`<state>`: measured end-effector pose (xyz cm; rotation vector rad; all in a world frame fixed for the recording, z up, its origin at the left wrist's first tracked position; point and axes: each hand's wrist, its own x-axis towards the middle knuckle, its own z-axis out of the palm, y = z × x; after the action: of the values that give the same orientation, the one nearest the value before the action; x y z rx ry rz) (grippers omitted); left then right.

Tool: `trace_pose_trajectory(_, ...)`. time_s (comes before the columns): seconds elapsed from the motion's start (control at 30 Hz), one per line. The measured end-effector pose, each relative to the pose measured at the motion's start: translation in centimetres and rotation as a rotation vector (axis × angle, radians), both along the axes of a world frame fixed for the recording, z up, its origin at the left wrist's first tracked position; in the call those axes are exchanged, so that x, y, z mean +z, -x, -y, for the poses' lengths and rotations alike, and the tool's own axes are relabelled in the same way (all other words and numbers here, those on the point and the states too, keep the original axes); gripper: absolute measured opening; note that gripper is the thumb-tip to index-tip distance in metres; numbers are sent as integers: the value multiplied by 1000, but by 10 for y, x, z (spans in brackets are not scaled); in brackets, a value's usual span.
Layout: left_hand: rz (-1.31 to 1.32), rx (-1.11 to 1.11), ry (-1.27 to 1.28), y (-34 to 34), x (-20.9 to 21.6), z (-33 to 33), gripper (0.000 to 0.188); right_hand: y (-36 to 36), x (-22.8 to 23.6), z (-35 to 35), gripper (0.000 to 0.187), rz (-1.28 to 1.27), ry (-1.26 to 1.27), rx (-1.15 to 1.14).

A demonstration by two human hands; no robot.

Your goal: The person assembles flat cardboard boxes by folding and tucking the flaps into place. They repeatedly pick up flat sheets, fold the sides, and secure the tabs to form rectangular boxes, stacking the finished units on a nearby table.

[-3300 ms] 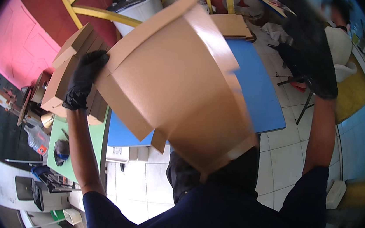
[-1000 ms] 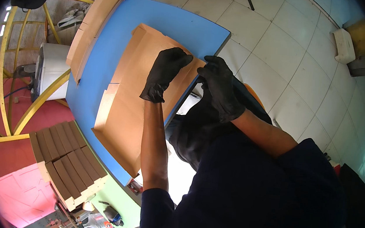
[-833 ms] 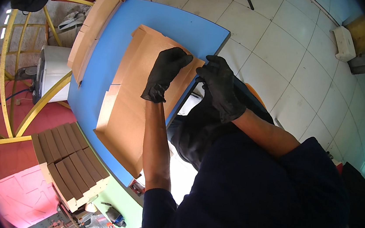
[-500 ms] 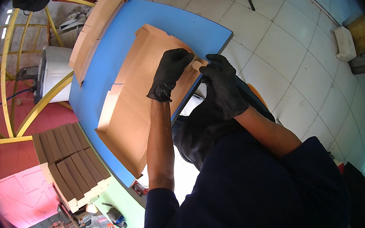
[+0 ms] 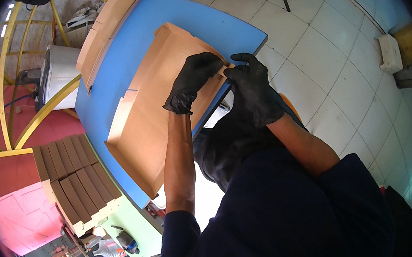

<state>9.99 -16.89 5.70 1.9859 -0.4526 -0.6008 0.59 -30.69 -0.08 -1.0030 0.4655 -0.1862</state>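
Observation:
A long, shallow brown cardboard box (image 5: 151,106) lies partly folded on the blue table (image 5: 192,15), its walls standing along the far and left sides. Both of my hands wear black gloves and meet at the box's right corner. My left hand (image 5: 194,80) is closed there, its fingertips curled against a small cardboard flap (image 5: 224,72). From the other side, my right hand (image 5: 253,89) pinches that flap near the table edge, thumb low and forefinger bent above it. The exact contact of the left fingertips is hidden by the glove.
Flat cardboard pieces (image 5: 107,32) are stacked at the table's far left edge. Folded brown boxes (image 5: 74,178) sit in rows at lower left, beside a green surface (image 5: 130,223) with a clear plastic bottle (image 5: 109,250). A yellow metal frame (image 5: 49,106) and white bucket (image 5: 64,77) stand left.
My right hand has shifted slightly up and left, its thumb now pressed over the flap, which shows less than before. My left hand remains at the same corner. The whole view has shifted slightly.

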Motion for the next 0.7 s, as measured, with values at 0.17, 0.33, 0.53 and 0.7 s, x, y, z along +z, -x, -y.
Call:
trace_pose_trajectory(0.17, -6, -45, 71, -5, -6, -1, 21, 1, 15, 9, 51, 20, -26, 84)
trace_pose_trajectory(0.33, 4, 33, 68, -4, -19, -2, 21, 17, 17, 22, 53, 5, -73, 236)
trace_pose_trajectory(0.53, -24, 98, 2, -1, -12, -4, 27, 24, -6, 49, 34, 376, 740, 305)
trace_pose_trajectory(0.7, 393, -49, -165, 47, -1, 1, 28, 14, -5, 72, 22, 613, 1032, 198)
